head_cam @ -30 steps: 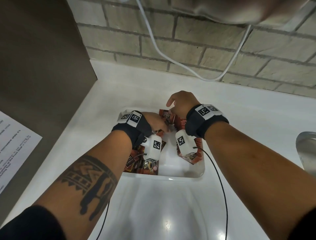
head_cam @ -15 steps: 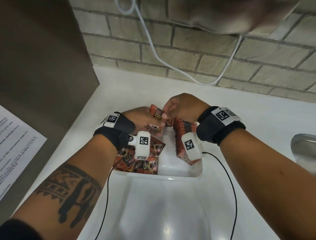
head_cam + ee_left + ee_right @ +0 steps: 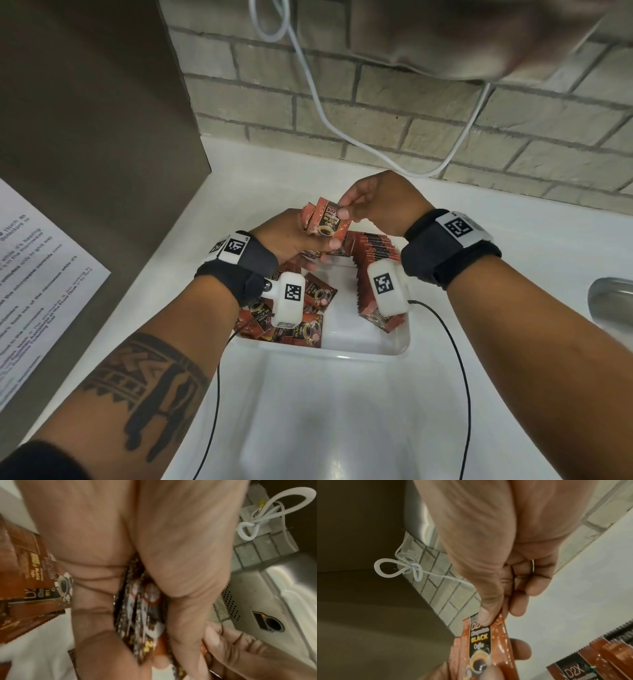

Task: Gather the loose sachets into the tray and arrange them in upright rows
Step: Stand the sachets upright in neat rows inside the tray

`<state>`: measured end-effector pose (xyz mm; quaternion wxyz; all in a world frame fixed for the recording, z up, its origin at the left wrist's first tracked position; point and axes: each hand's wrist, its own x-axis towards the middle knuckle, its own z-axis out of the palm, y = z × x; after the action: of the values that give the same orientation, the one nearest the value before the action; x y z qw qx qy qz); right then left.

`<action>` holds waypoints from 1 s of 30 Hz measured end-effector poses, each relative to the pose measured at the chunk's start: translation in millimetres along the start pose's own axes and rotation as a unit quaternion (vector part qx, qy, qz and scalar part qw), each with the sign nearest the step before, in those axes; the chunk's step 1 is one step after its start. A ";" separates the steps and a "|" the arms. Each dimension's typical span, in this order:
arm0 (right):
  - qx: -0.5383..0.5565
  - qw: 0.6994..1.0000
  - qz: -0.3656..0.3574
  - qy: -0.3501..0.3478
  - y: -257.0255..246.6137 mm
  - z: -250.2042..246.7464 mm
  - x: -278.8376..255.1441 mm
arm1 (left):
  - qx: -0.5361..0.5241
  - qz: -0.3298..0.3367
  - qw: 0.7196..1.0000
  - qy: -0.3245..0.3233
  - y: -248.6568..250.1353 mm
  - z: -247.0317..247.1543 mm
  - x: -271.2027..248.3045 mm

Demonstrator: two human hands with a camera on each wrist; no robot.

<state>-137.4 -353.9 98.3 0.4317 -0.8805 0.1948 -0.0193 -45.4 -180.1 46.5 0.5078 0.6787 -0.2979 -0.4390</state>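
Observation:
A white tray sits on the counter. Along its right side stands an upright row of red-brown coffee sachets; loose sachets lie flat in its left part. My left hand grips a small bunch of sachets above the tray's far edge; the bunch shows between its fingers and thumb in the left wrist view. My right hand pinches the top of the front sachet of that bunch with thumb and forefinger.
A brick wall with a hanging white cable stands behind the counter. A brown panel with a printed notice is on the left. A metal sink rim is at the right. A steel appliance hangs overhead.
Both hands have risen out of the tray with sachets. The left hand now holds a bunch above the far edge, and the right hand has taken the front sachet by its top.

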 end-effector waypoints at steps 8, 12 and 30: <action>-0.032 0.999 -0.008 0.005 -1.6 -4.6 3.9 | 0.035 0.024 0.999 0.023 -4.2 0.3 3.4; -0.065 0.998 -0.003 0.027 1.4 -3.1 8.0 | 0.114 -0.060 0.991 0.046 -1.0 -1.9 5.4; -0.290 0.948 0.127 -0.017 32.9 36.7 40.8 | 0.434 -0.170 0.882 -0.073 -22.8 23.5 54.8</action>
<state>-103.0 -359.0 44.6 0.1594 -0.9360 0.2948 0.1078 -43.5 -229.6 6.4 0.0566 0.8372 -0.3752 -0.3937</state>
